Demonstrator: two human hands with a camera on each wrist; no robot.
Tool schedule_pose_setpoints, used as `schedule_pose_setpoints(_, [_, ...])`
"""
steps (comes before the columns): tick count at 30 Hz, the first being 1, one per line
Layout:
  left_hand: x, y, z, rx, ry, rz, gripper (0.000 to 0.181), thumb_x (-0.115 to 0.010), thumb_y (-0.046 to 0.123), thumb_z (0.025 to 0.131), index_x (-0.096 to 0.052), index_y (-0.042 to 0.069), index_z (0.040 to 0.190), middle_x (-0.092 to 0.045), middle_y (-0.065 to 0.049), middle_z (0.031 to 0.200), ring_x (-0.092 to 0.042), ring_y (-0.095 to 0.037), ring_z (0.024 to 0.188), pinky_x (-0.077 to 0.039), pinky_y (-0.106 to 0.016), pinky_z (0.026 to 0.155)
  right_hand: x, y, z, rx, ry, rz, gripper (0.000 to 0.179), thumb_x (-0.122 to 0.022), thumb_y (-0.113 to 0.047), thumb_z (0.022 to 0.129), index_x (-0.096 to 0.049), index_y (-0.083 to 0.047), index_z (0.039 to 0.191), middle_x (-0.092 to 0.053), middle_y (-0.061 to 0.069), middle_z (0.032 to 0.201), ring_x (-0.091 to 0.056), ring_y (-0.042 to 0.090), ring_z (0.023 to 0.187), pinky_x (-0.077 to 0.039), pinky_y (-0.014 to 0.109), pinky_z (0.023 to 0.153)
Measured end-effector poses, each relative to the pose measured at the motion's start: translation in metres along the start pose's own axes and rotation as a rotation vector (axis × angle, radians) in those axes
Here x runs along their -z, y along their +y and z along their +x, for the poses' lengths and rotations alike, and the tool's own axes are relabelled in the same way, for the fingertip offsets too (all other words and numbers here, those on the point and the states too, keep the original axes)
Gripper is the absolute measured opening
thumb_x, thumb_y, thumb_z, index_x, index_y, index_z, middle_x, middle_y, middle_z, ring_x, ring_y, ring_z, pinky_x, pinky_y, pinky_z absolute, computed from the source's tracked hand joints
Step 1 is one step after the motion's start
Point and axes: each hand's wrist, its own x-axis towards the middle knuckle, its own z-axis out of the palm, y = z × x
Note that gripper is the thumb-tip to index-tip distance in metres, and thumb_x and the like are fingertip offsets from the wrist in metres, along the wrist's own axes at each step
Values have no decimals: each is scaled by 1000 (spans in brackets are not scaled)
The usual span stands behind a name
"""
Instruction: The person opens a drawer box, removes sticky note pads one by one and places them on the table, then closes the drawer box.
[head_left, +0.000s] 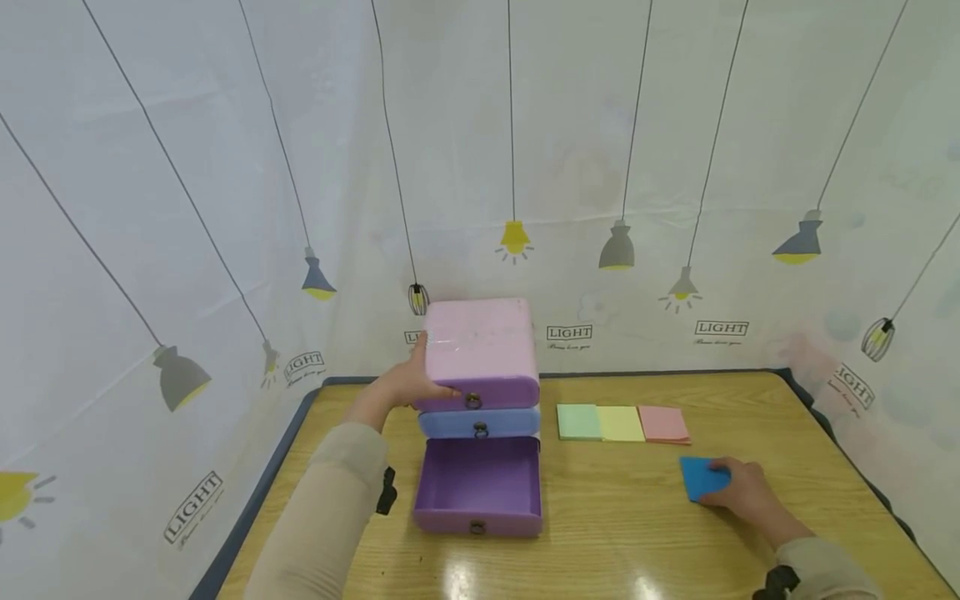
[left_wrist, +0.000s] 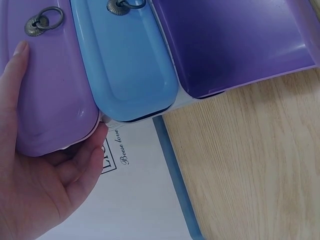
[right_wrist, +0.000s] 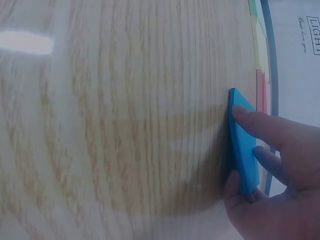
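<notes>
A small drawer cabinet with a pink top (head_left: 480,337) stands on the table. Its upper purple drawer (left_wrist: 55,85) and the blue drawer (left_wrist: 125,60) below are pushed in, while the bottom purple drawer (head_left: 480,475) is pulled out, with nothing visible inside. My left hand (head_left: 408,382) grips the cabinet's upper left side, thumb on the top drawer's front and fingers curled around the side. On the right, my right hand (head_left: 750,496) holds a blue sticky note pad (head_left: 701,477) between thumb and fingers. In the right wrist view the pad (right_wrist: 244,145) looks tilted above the table.
Green (head_left: 578,422), yellow (head_left: 621,423) and pink (head_left: 664,423) sticky note pads lie in a row right of the cabinet. The wooden table (head_left: 600,550) has a dark edge at the back and sides. A white sheet printed with lamps hangs behind it.
</notes>
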Motion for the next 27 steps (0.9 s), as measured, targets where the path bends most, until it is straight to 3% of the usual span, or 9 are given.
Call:
schedule_pose_setpoints(7, [0,1,-1,4,5,14,131,-82,39,75,21,15,153,-43,-33,135,-62,-29,77,-55,-41,63,8,18,6,-8,42,11,78,-82,-28,79,-43,20,128,-27,50,122,-24,62,115,-33,69,95])
schedule_pose_setpoints(11, [0,0,0,11,4,16,132,-82,41,75,21,15,153,-43,-34,136,-62,-29,78,-55,-43,65,14,21,8,-13,75,2,76,-80,-24,80,-42,21,128,-29,50,121,-24,62,115,-32,69,96])
schedule_pose_setpoints(18, [0,-1,0,7,5,17,133,-83,42,74,21,15,153,-44,-33,136,-62,-29,77,-55,-42,65,19,26,18,86,162,-48,66,-78,-19,81,-47,23,123,-40,49,119,-30,63,112,-32,69,94])
schedule_pose_setpoints(27, [0,0,0,20,6,26,133,-83,44,74,21,16,153,-49,-32,130,-64,-28,78,-55,-40,66,25,26,35,63,138,-134,68,-78,-26,82,-51,19,125,-43,46,122,-39,61,111,-37,67,92])
